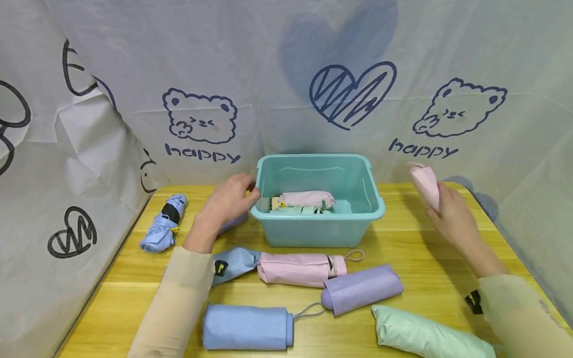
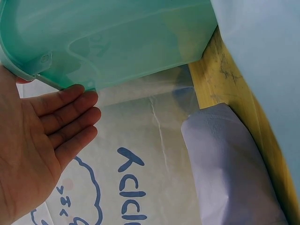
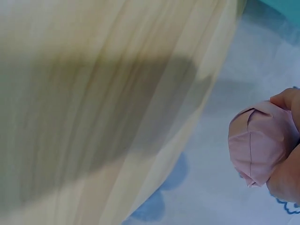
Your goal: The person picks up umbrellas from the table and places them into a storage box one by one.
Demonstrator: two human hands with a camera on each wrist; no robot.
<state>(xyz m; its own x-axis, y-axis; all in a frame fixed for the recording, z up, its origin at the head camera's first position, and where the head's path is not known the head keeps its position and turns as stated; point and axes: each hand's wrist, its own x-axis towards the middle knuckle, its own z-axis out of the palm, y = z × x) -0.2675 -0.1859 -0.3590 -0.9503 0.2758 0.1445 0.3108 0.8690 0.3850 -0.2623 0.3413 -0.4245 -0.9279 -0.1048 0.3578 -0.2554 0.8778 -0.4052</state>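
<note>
My right hand [image 1: 456, 219] grips a pink folded umbrella [image 1: 425, 185] above the table's right side. In the right wrist view, the pink umbrella's gathered end [image 3: 258, 140] points at the camera, with fingertips on both sides of it. My left hand [image 1: 228, 199] is at the left rim of a teal plastic bin [image 1: 313, 231]. From the left wrist, its fingers look nearly straight, touching the bin's outer wall [image 2: 140, 42]. Inside the bin lie a pink folded umbrella [image 1: 306, 199] and a pale green patterned one [image 1: 295, 211]. A purple umbrella [image 2: 229, 164] lies near the left hand, partly hidden by it in the head view.
On the wooden table [image 1: 403, 248] lie more folded umbrellas: a crumpled blue one [image 1: 163, 226], a blue one [image 1: 239, 266] partly behind the left sleeve, a pink one [image 1: 295, 269], a purple one [image 1: 364, 289], a blue one [image 1: 246, 328] and a mint one [image 1: 425, 333]. Printed cloth [image 1: 277, 99] hangs behind.
</note>
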